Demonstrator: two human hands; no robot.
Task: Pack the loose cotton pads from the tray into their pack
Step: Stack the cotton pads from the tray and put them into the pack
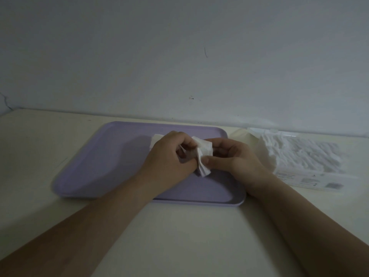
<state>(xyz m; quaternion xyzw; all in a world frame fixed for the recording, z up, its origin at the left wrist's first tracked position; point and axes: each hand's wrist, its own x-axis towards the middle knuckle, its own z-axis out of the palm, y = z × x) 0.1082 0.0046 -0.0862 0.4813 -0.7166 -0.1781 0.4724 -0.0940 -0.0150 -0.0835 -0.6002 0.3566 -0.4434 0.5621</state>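
A plain grey-white wall (179, 47) fills the upper half of the view in dim, even light. It bears a short dark scratch (205, 52) right of centre, a small scuff (191, 97) lower down, and a crack (5, 100) at the far left. A cream tabletop (179, 236) butts against the wall.

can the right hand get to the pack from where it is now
Probably yes: the pack lies on the table just right of the right hand, nothing between them. That hand and the left hand both pinch the cotton pads, though.
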